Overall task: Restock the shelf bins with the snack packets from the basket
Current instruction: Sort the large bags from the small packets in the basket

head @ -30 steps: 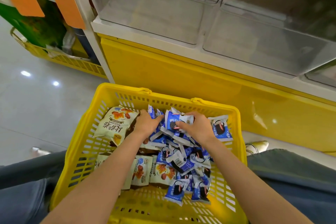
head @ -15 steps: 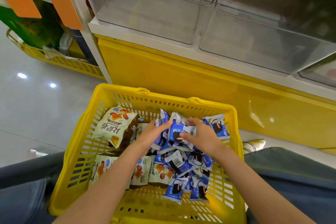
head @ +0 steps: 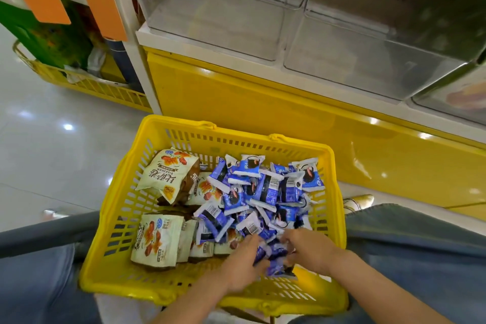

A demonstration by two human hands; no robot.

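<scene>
Left hand (head: 240, 263) and right hand (head: 311, 250) clutch blue snack packets (head: 274, 255), some barcoded, in a yellow basket (head: 118, 218); cream packets (head: 165, 173) show upside-down Chinese lettering.

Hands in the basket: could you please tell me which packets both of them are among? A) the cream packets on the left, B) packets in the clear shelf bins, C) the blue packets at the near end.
C: the left hand and right hand are both among the blue packets at the near end of the basket; the cream packets lie further left.
</scene>
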